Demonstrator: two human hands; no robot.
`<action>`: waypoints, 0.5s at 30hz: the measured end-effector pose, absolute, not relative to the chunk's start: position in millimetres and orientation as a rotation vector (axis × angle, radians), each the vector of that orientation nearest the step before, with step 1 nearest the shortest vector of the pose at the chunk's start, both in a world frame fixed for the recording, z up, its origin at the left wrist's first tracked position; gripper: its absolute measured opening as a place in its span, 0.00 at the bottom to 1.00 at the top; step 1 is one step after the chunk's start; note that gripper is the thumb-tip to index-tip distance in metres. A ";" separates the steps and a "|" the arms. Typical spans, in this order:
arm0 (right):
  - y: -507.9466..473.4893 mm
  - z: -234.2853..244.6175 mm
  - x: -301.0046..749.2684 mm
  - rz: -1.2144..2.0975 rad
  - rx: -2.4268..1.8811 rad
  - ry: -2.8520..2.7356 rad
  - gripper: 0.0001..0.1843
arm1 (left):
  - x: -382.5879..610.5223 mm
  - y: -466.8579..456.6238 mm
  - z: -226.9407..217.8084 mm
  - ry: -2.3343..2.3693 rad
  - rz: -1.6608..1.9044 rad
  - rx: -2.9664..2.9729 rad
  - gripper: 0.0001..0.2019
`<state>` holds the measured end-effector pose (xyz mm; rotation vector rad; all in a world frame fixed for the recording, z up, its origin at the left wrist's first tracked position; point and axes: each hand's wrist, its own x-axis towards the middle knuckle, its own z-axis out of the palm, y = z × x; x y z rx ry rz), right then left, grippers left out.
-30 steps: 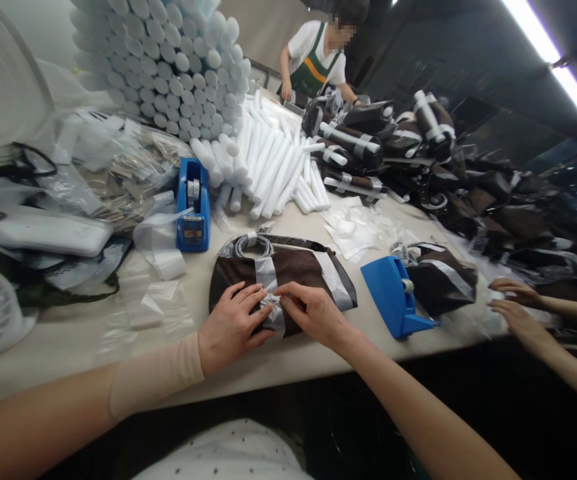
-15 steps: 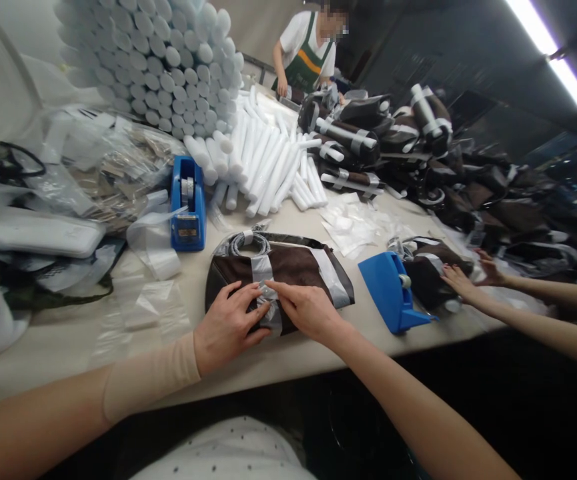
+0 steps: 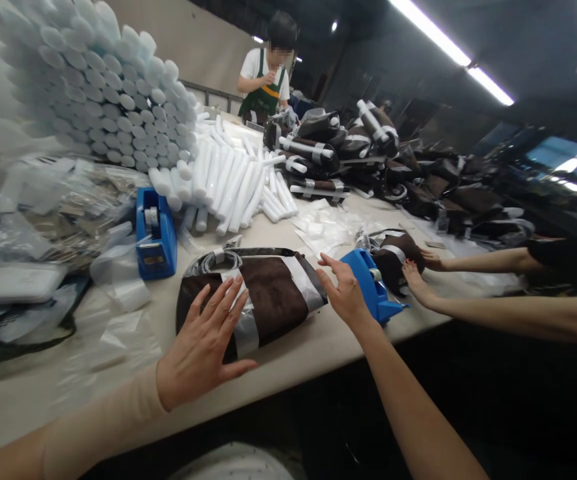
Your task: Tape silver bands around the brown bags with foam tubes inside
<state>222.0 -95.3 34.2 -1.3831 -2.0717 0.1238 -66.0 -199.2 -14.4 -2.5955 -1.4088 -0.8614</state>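
A dark brown bag (image 3: pixel 278 293) lies on the table before me, with strips of clear film or tape round it and a coiled grey strap or cord (image 3: pixel 213 261) at its upper left. My left hand (image 3: pixel 208 347) rests flat on the bag's left part, fingers spread. Just off the bag's right end, my right hand (image 3: pixel 343 290) is raised with its fingers apart and nothing in them. Right beside it stands a blue tape dispenser (image 3: pixel 363 267), partly covered by that hand.
Another blue tape dispenser (image 3: pixel 155 240) stands at left near white foam rods (image 3: pixel 228 180). Clear plastic bags (image 3: pixel 83 207) lie farther left. Wrapped bags (image 3: pixel 313 150) are heaped at the back. At right, a co-worker's hands (image 3: pixel 421 283) touch another brown bag (image 3: pixel 393 257). Another person (image 3: pixel 265 80) stands behind.
My right hand has left the film on the bag and moved right toward the dispenser. My left hand's fingers have spread out flat. The view has turned to the right.
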 end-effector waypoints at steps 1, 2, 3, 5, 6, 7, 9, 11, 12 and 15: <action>-90.9 27.5 227.4 0.089 -1.381 -2.144 0.30 | -64.4 -197.8 -13.0 -1.404 -0.790 -2.630 0.50; -88.1 18.9 230.3 0.078 -1.391 -2.232 0.32 | -63.4 -195.9 -13.7 -1.395 -0.722 -2.664 0.50; -87.0 9.0 230.9 0.091 -1.417 -2.323 0.33 | -62.9 -194.0 -16.4 -1.386 -0.657 -2.690 0.49; -89.0 -12.2 228.6 0.149 -1.490 -2.466 0.34 | -63.2 -190.6 -25.0 -1.387 -0.553 -2.712 0.48; -91.3 -21.8 227.0 0.175 -1.517 -2.496 0.35 | -63.7 -189.5 -29.4 -1.396 -0.521 -2.713 0.48; -93.8 -30.0 225.9 0.192 -1.532 -2.494 0.35 | -64.3 -188.7 -32.9 -1.408 -0.502 -2.710 0.48; -97.9 -40.2 226.5 0.215 -1.501 -2.423 0.35 | -65.9 -187.4 -35.8 -1.394 -0.487 -2.717 0.47; -99.8 -43.2 232.0 0.329 -1.411 -2.288 0.35 | -68.8 -186.4 -33.5 -1.339 -0.494 -2.748 0.46; -99.9 -43.1 236.7 0.419 -1.371 -2.182 0.35 | -71.1 -186.3 -31.4 -1.321 -0.516 -2.758 0.46; -98.0 -44.0 256.0 0.598 -1.341 -1.838 0.37 | -82.5 -190.3 -27.9 -1.472 -0.754 -2.637 0.47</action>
